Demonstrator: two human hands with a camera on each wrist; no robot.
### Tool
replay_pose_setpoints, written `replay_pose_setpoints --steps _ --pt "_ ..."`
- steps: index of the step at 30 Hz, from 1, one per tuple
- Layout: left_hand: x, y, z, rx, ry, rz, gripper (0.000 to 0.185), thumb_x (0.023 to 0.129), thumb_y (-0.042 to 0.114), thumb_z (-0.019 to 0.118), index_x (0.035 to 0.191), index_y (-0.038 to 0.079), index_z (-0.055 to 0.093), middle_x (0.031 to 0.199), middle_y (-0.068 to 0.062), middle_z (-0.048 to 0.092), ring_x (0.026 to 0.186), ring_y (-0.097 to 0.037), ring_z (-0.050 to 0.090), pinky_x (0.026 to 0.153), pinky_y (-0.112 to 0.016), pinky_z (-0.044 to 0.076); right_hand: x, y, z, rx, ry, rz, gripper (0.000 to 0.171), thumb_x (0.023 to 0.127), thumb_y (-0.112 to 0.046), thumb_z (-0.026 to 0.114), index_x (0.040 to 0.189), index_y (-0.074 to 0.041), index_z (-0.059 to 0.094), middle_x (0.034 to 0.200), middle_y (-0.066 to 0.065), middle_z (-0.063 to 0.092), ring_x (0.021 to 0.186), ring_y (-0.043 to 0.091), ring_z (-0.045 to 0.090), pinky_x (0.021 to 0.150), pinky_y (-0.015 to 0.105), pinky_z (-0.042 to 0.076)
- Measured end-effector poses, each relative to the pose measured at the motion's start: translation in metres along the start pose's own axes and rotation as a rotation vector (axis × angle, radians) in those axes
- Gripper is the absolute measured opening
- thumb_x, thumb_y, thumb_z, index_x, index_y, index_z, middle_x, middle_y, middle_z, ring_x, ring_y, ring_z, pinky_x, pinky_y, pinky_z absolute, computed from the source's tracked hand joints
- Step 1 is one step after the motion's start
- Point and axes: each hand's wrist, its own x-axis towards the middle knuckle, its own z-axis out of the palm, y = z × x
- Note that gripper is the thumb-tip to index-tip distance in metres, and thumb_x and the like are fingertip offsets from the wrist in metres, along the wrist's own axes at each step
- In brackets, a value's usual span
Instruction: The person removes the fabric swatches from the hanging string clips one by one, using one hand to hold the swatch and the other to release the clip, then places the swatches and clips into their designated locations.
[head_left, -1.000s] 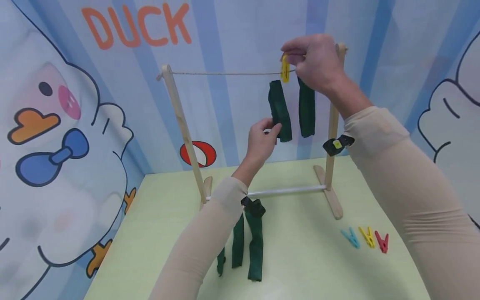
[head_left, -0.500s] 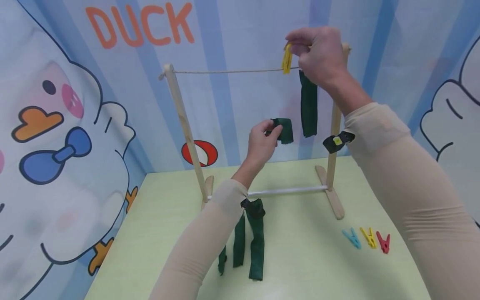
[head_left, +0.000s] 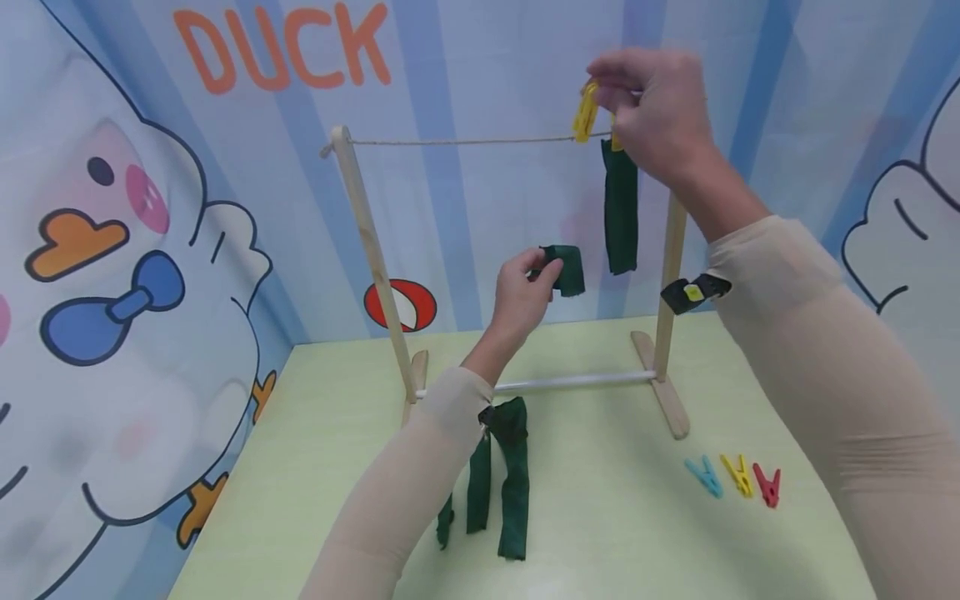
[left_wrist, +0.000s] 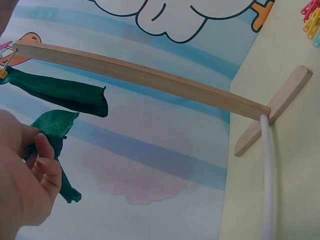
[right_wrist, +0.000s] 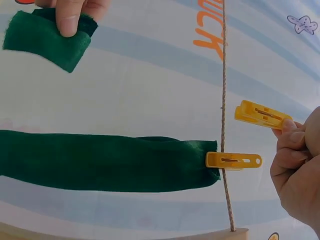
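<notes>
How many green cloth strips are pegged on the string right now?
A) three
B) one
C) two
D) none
B: only one green strip hangs from the string, held by a yellow peg; the left hand holds another strip loose, and the right hand pinches a second yellow peg off the string.

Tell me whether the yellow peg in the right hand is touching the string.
Apart. The right wrist view shows the yellow peg held by the right hand, with a gap of backdrop between its tip and the string.
</notes>
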Motion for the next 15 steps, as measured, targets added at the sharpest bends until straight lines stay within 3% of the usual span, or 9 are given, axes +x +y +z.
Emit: replay_pose_setpoints --steps 5,8,11,15 --pt "-0.009 -0.008 -0.005 -0.011 -0.011 -0.013 0.015 0.101 0.017 0.062 0.1 0.003 0.067 0.094 -0.008 0.063 0.065 -0.019 0.056 0.063 -0.029 0.049 -0.018 0.004 -0.011 0.006 0.015 -0.033 0.027 0.103 -0.006 0.053 0.127 -0.004 0.067 0.124 0.008 0.069 0.112 0.017 0.066 0.091 0.02 0.05" --pt "-0.011 -0.012 -0.008 -0.015 -0.013 -0.006 0.016 0.101 0.018 0.062 0.101 0.003 0.067 0.093 -0.009 0.063 0.065 -0.02 0.055 0.062 -0.029 0.048 -0.028 0.006 -0.018 -0.015 0.011 -0.032 0.027 0.103 -0.008 0.054 0.127 -0.004 0.067 0.125 0.009 0.068 0.101 0.019 0.068 0.083 0.014 0.048" --pt "-0.013 -0.014 -0.011 -0.02 -0.008 -0.005 0.016 0.101 0.018 0.062 0.101 0.003 0.066 0.092 -0.009 0.062 0.065 -0.019 0.055 0.062 -0.028 0.047 -0.036 0.008 -0.023 -0.029 -0.018 -0.026 0.029 0.103 -0.011 0.054 0.129 -0.004 0.065 0.127 0.011 0.067 0.087 0.021 0.062 0.071 0.013 0.042" --pt "-0.017 -0.018 -0.012 -0.032 -0.011 -0.013 0.016 0.101 0.016 0.062 0.101 0.0 0.065 0.09 -0.009 0.061 0.062 -0.015 0.053 0.06 -0.026 0.047 -0.049 0.01 -0.028 -0.036 -0.059 -0.029 0.032 0.102 -0.015 0.057 0.131 -0.003 0.064 0.123 0.015 0.067 0.085 0.024 0.059 0.069 0.012 0.039"
